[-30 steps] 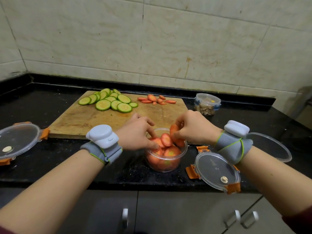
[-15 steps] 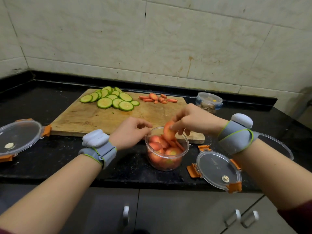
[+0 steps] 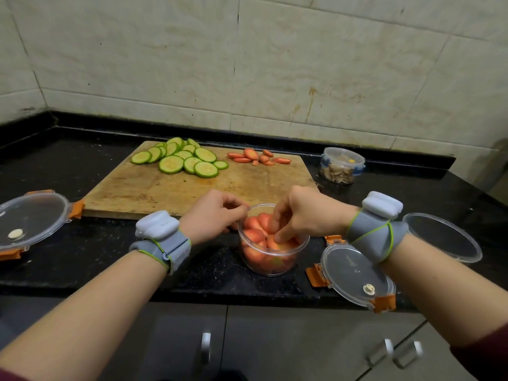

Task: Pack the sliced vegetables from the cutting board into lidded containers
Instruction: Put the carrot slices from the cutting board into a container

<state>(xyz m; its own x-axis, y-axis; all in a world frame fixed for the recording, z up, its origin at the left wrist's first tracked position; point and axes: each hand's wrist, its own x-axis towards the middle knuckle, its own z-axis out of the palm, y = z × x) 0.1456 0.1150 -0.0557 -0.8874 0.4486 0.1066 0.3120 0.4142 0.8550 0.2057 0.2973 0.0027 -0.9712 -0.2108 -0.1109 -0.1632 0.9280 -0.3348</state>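
Observation:
A round clear container (image 3: pixel 270 264), nearly full of carrot slices (image 3: pixel 254 235), stands on the black counter in front of the wooden cutting board (image 3: pixel 170 193). My right hand (image 3: pixel 308 215) reaches into it from the right, fingertips down among the slices and pinched on one. My left hand (image 3: pixel 213 215) is curled against the container's left rim. On the board's far side lie several green zucchini slices (image 3: pixel 178 160) and a few more carrot slices (image 3: pixel 258 157). The container's orange-clipped lid (image 3: pixel 354 273) lies just to its right.
A second orange-clipped lid (image 3: pixel 30 218) lies at the board's left corner. An empty clear container (image 3: pixel 445 237) sits behind my right wrist. A closed blue-clipped tub (image 3: pixel 342 166) stands at the back right. The counter's front edge (image 3: pixel 82 284) runs close below the carrot container.
My right hand has come down from above the rim into the container with a carrot slice. My left hand has closed in against the left rim.

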